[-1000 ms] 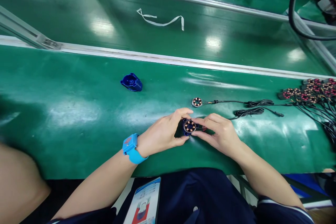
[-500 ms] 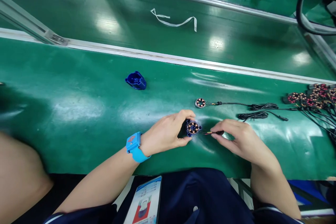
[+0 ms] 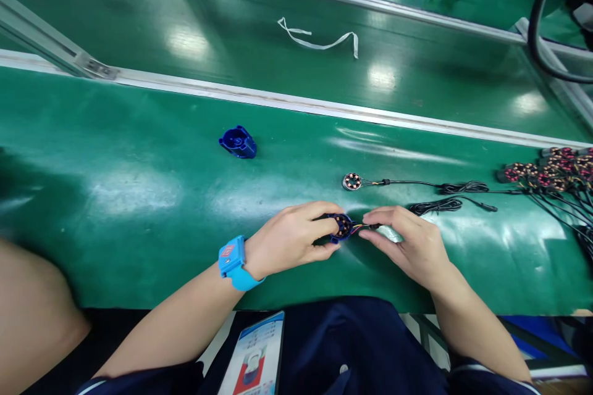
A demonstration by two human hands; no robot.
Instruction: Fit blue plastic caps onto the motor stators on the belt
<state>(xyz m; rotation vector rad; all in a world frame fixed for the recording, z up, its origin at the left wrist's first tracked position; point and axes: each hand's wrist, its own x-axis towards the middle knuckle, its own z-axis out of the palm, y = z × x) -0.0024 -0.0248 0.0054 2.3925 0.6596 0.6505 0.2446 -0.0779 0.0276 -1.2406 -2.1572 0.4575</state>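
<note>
Green bench (image 3: 139,197): blue housing (image 3: 238,142) mid-left, wired coil (image 3: 352,182) centre, coil pile (image 3: 551,173) at right edge, white strip (image 3: 319,43) toward far edge.

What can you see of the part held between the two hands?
The blue housing is small, dark blue plastic, holding a round stator of copper-coloured coils. It sits tilted just above the green belt. The left hand grips it from the left; the right hand pinches its red and yellow leads, which join a black cable.
</note>
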